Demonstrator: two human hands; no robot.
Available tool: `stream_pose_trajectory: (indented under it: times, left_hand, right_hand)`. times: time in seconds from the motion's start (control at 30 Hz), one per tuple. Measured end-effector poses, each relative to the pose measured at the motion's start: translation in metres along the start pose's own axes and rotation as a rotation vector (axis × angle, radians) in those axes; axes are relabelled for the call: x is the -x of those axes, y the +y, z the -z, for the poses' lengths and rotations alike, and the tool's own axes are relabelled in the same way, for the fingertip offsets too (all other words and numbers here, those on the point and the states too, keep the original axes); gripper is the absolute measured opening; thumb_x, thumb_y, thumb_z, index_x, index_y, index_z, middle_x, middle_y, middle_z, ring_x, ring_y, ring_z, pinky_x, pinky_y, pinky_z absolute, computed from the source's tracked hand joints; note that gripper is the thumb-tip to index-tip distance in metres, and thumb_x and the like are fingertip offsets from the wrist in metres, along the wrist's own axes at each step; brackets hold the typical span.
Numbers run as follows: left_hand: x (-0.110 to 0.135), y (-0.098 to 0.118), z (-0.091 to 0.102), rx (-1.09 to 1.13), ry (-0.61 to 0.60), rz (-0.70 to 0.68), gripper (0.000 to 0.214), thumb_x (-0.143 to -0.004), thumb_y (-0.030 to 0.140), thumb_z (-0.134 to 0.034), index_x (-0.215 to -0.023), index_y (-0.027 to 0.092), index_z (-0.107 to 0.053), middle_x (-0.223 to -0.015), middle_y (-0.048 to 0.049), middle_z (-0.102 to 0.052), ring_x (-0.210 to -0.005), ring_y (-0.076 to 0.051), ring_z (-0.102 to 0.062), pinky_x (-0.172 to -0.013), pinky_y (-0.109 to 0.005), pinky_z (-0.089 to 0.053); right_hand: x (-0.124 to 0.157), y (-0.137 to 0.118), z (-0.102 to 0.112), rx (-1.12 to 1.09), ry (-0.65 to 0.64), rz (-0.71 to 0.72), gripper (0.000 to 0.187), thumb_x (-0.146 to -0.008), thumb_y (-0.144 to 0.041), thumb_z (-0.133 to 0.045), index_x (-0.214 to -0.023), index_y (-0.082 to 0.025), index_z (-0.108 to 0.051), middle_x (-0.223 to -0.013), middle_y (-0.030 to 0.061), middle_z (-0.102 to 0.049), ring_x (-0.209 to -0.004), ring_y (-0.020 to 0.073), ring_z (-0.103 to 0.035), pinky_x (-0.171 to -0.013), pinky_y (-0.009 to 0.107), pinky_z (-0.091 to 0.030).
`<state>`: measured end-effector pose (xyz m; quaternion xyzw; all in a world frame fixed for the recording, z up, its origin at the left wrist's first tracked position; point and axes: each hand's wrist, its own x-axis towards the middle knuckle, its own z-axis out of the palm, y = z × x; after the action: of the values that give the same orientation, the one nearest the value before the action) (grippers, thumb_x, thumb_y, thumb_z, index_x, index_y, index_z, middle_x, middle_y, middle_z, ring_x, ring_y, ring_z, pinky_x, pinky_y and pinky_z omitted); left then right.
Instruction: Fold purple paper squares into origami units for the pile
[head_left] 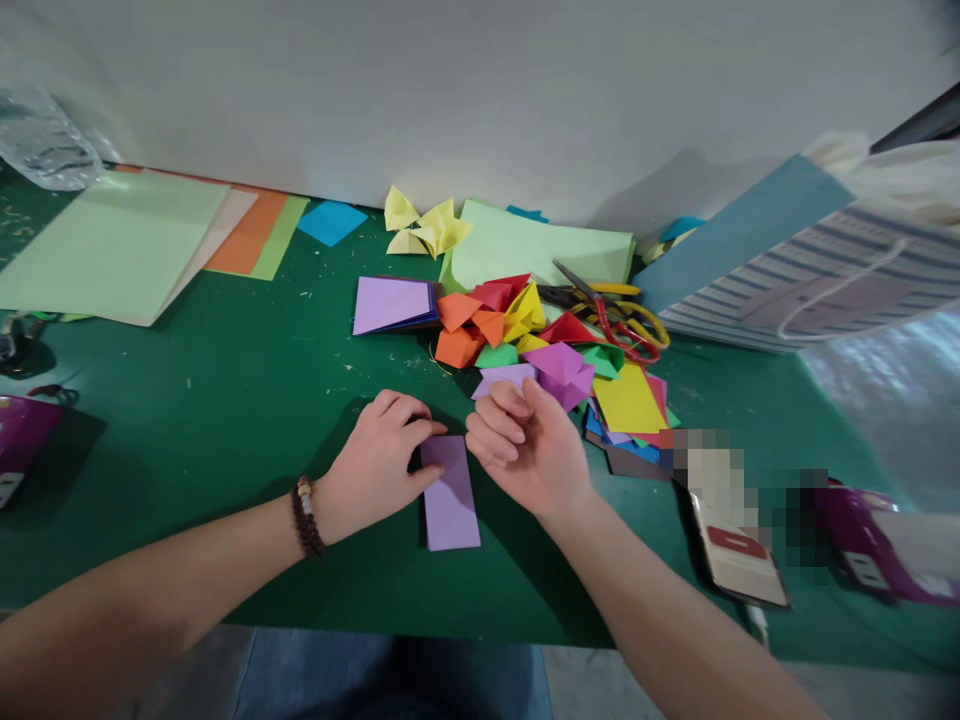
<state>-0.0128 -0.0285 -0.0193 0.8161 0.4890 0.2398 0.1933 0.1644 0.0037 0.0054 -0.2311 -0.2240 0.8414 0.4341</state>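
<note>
A folded purple paper [453,505], a narrow upright rectangle, lies on the green table in front of me. My left hand [386,450] steadies its upper left part, thumb on the left edge and a curved index finger at the top edge. Just right of the paper's top, my right hand [529,445] is turned with its fingers curled in and its thumb up; nothing shows in it. Behind it are a magenta folded paper piece [561,372] and a lilac folded piece [504,380]. A stack of paper topped with purple [394,305] lies farther back.
Orange folded pieces [459,345], scissors [619,325] and yellow square paper [630,398] crowd the centre right. Large pale green sheets [112,245] lie far left. A striped paper bag [817,275] stands right, with a phone [739,555] nearer. A wall [420,90] rises behind.
</note>
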Motion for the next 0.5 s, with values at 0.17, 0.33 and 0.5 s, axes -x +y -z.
stream_pose_trajectory:
  times: [0.17, 0.33, 0.5]
  left_hand:
    - [-0.0002, -0.0013, -0.0006, -0.018, 0.002, 0.009, 0.024, -0.078, 0.022, -0.067, -0.102, 0.017, -0.068, -0.104, -0.0071, -0.06, -0.103, -0.025, -0.048, -0.091, -0.042, -0.045]
    - [-0.0001, -0.0012, -0.0009, -0.039, -0.007, 0.001, 0.026, -0.079, 0.024, -0.067, -0.104, 0.016, -0.068, -0.104, -0.0075, -0.061, -0.102, -0.025, -0.048, -0.09, -0.043, -0.045]
    - [-0.0004, -0.0015, -0.0015, -0.049, 0.003, 0.004, 0.026, -0.079, 0.025, -0.067, -0.104, 0.016, -0.069, -0.106, -0.0078, -0.06, -0.104, -0.026, -0.048, -0.09, -0.043, -0.046]
  right_hand:
    - [-0.0004, 0.0028, -0.0004, 0.05, -0.013, 0.042, 0.045, -0.079, -0.035, -0.07, -0.058, -0.02, -0.034, -0.052, -0.0091, -0.021, -0.042, 0.0069, -0.015, -0.042, 0.02, -0.022]
    - [-0.0011, 0.0039, -0.0003, 0.057, 0.027, 0.006, 0.044, -0.088, -0.042, -0.06, -0.059, -0.02, -0.034, -0.049, -0.0093, -0.02, -0.041, 0.0072, -0.013, -0.041, 0.022, -0.02]
    - [-0.0022, 0.0044, 0.0006, 0.118, 0.027, -0.007, 0.055, -0.091, -0.057, -0.045, -0.055, -0.02, -0.026, -0.046, -0.0071, -0.022, -0.04, 0.0083, -0.02, -0.043, 0.025, -0.02]
